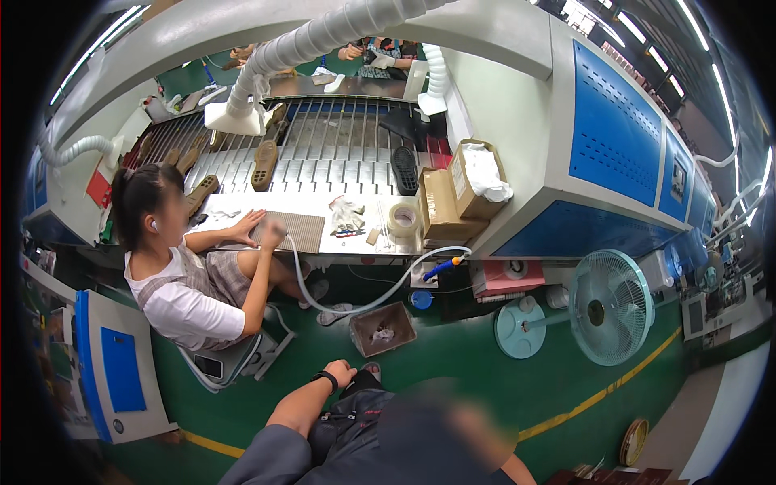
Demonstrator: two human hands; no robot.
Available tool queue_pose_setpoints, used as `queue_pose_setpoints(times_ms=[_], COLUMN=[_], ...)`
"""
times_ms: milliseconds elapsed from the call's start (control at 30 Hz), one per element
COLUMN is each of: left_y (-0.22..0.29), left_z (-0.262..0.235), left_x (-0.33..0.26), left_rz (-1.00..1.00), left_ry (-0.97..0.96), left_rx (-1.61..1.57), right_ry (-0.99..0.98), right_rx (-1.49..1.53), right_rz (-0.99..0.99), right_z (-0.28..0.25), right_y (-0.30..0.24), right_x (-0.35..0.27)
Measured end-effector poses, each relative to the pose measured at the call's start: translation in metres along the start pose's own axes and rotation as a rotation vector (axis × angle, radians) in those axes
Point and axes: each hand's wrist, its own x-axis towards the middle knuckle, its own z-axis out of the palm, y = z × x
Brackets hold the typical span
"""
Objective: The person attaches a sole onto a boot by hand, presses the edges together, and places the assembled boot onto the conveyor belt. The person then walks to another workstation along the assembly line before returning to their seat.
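My left hand [341,373], with a black band on its wrist, is beside my dark-clothed leg, above the green floor. Its fingers turn down and away, so their grip is hidden, and nothing shows sticking out of it. Part of my right arm shows at the lower right edge; my right hand is out of sight. A brown open bin [383,330] with white scraps inside stands on the floor ahead of my left hand. To the left, a seated co-worker [194,267] has one hand on a grey ribbed mat [303,232] and the other at a pale hose's end [343,310].
Shoe soles [264,165] lie along the slatted conveyor [339,145]. On the bench are white gloves [347,214], tape [404,218] and cardboard boxes [440,208]. A standing fan [612,307] and a blue-and-white machine [614,129] are at right. More people are across the conveyor.
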Motion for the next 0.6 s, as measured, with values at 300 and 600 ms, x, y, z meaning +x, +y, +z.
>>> queue_pose_setpoints(times_ms=[300,600], left_y=[0.001,-0.004], left_z=[0.000,-0.002], left_x=[0.001,-0.001], left_rz=[-0.023,-0.033], left_ry=[-0.008,-0.003], left_rx=[-0.001,-0.022], right_ry=[-0.012,-0.055], right_rx=[0.012,-0.009], right_rz=[0.002,0.034], right_z=[-0.002,0.001], right_y=[0.000,-0.002], right_x=[0.005,0.010])
